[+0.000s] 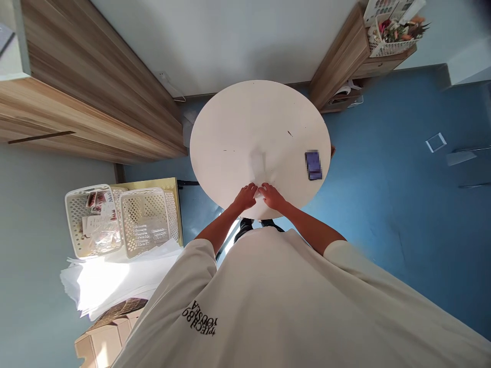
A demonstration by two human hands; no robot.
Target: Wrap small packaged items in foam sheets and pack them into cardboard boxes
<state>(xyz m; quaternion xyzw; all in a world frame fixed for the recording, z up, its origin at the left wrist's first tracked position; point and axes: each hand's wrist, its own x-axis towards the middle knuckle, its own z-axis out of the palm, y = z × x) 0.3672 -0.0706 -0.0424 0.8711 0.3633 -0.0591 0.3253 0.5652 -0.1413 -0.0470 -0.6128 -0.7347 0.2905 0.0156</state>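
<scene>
My left hand (245,196) and my right hand (271,196) meet at the near edge of a round white table (238,117). Both have their fingers curled around a small white, thin piece (261,193), perhaps paper or clear film, held between them. A pale translucent sheet or bag (258,162) lies on the table just beyond my hands. A dark phone (313,164) rests on the table's right side, apart from both hands.
Left of me stand two white perforated baskets (118,220) with packets, a stack of white sheets (115,278) and cardboard boxes (103,340). Wooden cabinets (95,102) run along the left wall. A wooden shelf (345,61) with a basket of flowers stands back right. Blue floor surrounds the table.
</scene>
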